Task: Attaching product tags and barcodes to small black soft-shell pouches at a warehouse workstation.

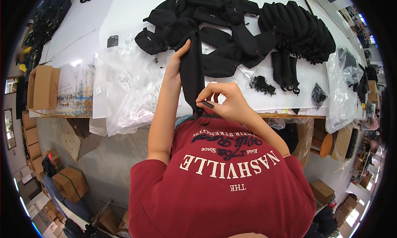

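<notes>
A long, narrow black fabric pouch [192, 74] hangs upright in front of me at the table's near edge. My left hand [177, 63] is closed around its left side near the upper part, thumb lying along the cloth. Beside the pouch's lower end, my right hand [225, 100] pinches a small black bar-shaped piece [208, 104] between thumb and fingers. Whether that piece is attached to the pouch I cannot tell. A black loop [203, 121] dangles at the pouch's bottom, against my red shirt.
Black pouches [215, 39] are heaped beyond my hands, with a neat row [295, 29] at the far right. Black cord pieces [262, 85] lie right of my right hand. A clear plastic bag [124, 89] covers the left side, near an open cardboard box [43, 87].
</notes>
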Motion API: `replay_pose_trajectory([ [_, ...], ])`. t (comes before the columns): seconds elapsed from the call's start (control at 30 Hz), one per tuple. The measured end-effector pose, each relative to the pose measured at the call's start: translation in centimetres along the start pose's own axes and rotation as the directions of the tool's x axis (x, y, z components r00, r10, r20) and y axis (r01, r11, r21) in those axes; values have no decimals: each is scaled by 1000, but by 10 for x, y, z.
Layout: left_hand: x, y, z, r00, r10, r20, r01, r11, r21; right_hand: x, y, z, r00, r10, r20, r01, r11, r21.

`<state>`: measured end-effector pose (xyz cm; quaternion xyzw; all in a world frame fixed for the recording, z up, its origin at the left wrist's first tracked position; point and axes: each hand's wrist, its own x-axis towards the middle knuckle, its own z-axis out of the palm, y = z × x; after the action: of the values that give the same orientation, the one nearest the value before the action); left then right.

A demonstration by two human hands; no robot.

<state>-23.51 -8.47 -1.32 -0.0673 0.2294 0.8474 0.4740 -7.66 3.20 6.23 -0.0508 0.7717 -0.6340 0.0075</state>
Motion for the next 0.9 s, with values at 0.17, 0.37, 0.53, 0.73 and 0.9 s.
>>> replay_pose_trajectory([
  [0.17, -5, -5, 5, 1000, 8, 20, -9, 998, 56, 0, -6, 3, 992, -99, -83, 96, 995, -33],
  [0.37, -9, -15, 1, 994, 29, -106, -15, 991, 135, -2, 0, 2, 987, -66, -148, 79, 993, 82],
  [0.53, -52, -58, 3, 996, -52, 69, 54, 998, -24, -15, -8, -8, 953, -192, -233, 184, 981, -55],
  [0.73, -82, -69, -7, 987, -123, 100, 118, 992, 55, -9, -13, -19, 933, -252, -255, 169, 937, -306],
  [0.9, -84, -65, 4, 996, -51, 76, 49, 999, 22, -15, -11, -19, 801, -218, -557, 112, 969, -218],
])
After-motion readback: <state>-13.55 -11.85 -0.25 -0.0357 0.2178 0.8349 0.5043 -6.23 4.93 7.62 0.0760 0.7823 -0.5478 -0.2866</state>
